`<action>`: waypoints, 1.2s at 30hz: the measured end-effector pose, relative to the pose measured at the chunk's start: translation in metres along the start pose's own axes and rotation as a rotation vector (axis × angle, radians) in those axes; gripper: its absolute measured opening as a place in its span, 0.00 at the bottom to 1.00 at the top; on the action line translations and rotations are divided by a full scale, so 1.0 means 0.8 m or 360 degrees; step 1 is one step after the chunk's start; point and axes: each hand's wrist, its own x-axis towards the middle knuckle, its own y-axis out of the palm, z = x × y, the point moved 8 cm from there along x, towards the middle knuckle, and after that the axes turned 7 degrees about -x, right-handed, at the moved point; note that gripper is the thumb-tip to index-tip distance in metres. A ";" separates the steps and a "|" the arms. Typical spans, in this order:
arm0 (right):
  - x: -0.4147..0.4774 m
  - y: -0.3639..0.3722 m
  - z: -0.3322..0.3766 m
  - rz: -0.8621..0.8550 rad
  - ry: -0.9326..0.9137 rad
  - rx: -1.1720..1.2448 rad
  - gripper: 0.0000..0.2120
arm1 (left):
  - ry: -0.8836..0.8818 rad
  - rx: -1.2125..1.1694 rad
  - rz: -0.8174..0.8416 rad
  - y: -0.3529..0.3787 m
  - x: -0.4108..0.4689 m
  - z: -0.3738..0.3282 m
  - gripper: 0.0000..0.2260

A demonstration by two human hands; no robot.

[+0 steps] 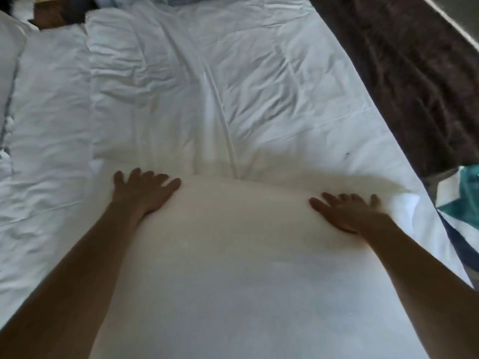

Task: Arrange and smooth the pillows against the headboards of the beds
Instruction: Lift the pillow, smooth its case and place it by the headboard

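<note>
A large white pillow (233,255) fills the lower middle of the head view, lying on the white bed. My left hand (143,191) rests flat on its far left corner with the fingers spread. My right hand (347,212) lies flat on its far right part, fingers apart too. Neither hand grips anything. The white wrinkled duvet (207,86) stretches away beyond the pillow. No headboard shows in this view.
A second white bed cover (46,125) lies to the left, with a pillow edge (7,60) at the far left. A dark brown curtain (414,73) hangs along the right. A teal and white patterned cloth (458,203) sits at the right edge.
</note>
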 end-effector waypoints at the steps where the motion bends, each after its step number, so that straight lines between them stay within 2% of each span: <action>1: 0.002 0.004 -0.012 -0.0020 0.0015 -0.0023 0.49 | 0.0003 0.0013 -0.0027 0.000 0.000 -0.002 0.37; 6: -0.029 0.006 0.006 -0.0299 -0.0032 -0.0134 0.42 | 0.0065 0.0145 -0.0326 -0.027 -0.044 -0.005 0.35; 9: -0.082 -0.002 0.010 -0.0458 -0.0081 -0.0256 0.42 | 0.0107 0.0165 -0.0547 -0.054 -0.099 0.005 0.36; 13: -0.175 -0.035 -0.006 -0.0809 0.0144 -0.0091 0.40 | 0.0155 0.0103 -0.0756 -0.091 -0.192 0.035 0.37; 16: -0.262 -0.076 -0.010 -0.1263 0.0052 -0.0019 0.40 | 0.0162 0.0008 -0.0870 -0.116 -0.268 0.063 0.36; 20: -0.355 -0.118 -0.021 -0.1400 -0.0053 0.0029 0.34 | 0.0151 -0.0229 -0.1068 -0.151 -0.390 0.103 0.33; 25: -0.440 -0.165 -0.039 -0.1803 -0.0059 0.0098 0.33 | -0.0045 -0.0319 -0.1341 -0.164 -0.520 0.139 0.32; 27: -0.451 -0.149 -0.048 -0.1700 -0.0033 0.0178 0.36 | -0.0074 -0.0338 -0.1304 -0.135 -0.553 0.139 0.29; 29: -0.457 -0.117 -0.041 -0.1434 0.0013 0.0271 0.41 | -0.0095 -0.0291 -0.1184 -0.101 -0.574 0.132 0.25; 31: -0.470 -0.098 -0.003 -0.1329 -0.0084 0.0339 0.41 | -0.0109 -0.0254 -0.1136 -0.086 -0.581 0.126 0.23; 36: -0.563 -0.098 0.214 -0.1474 -0.0930 0.0184 0.34 | -0.0059 -0.0099 -0.1190 -0.094 -0.587 0.123 0.27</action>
